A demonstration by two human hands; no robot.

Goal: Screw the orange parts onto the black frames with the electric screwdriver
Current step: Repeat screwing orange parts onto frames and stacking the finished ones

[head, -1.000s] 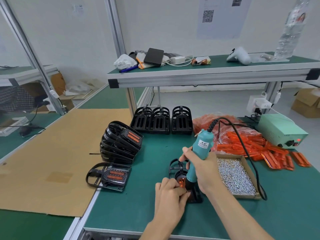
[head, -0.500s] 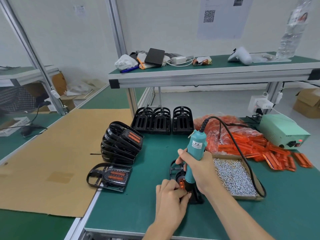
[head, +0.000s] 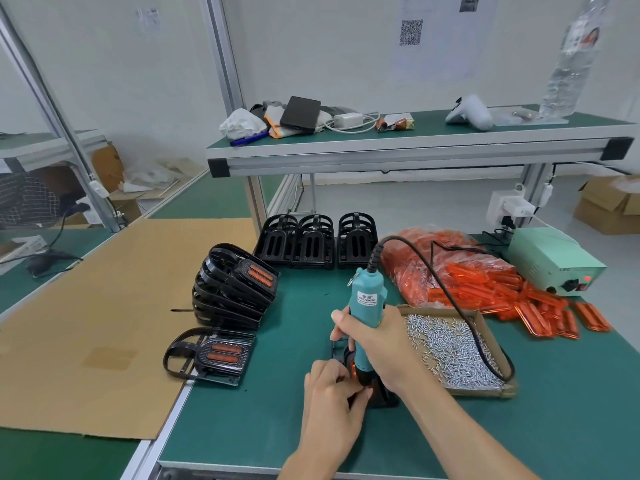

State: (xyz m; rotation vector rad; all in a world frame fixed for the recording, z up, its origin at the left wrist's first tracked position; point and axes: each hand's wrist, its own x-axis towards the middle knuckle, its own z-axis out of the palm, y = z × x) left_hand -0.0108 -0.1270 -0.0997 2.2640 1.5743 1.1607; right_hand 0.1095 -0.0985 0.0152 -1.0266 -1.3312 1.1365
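Observation:
My right hand [head: 377, 344] grips the teal electric screwdriver [head: 366, 308], held nearly upright with its tip down on a black frame [head: 382, 396] near the table's front. An orange part [head: 351, 370] glows between the hands, mostly hidden. My left hand [head: 332, 407] pinches the frame and part right beside the screwdriver tip. A finished frame with orange inserts [head: 214, 356] lies to the left, with a stack of finished frames [head: 232, 289] behind it. Bare black frames [head: 315, 242] stand in a row at the back.
A cardboard tray of silver screws [head: 453, 351] sits right of my hands. Loose orange parts and a bag of them [head: 485, 282] lie beyond it, next to a green power supply [head: 550, 261]. A brown cardboard sheet [head: 104, 317] covers the left. An upper shelf [head: 415, 147] overhangs the back.
The screwdriver has sunk lower and leaned a little more upright over the frame. My left hand keeps its pinch in the same spot.

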